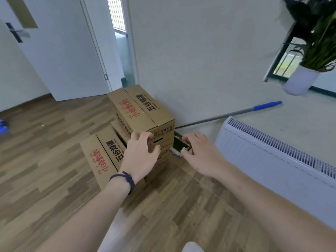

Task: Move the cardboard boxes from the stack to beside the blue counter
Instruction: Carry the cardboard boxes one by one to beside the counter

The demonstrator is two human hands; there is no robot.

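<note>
A stack of brown cardboard boxes with red and black print stands on the wooden floor against the wall. The top box (140, 111) sits on a second box whose edge (120, 130) shows beneath it. A lower box (101, 157) stands on the floor in front, to the left. My left hand (141, 155), with a dark cord at the wrist, reaches the near end of the top box, fingers loosely bent at its corner. My right hand (200, 155) hovers to the right of the stack, fingers spread, over a mop head. No blue counter is in view.
A mop (181, 146) with a grey and blue handle (236, 111) leans on the wall right of the boxes. A white radiator (272, 160) runs along the right. A potted plant (301, 80) stands at upper right. A white door (60, 51) is at the left.
</note>
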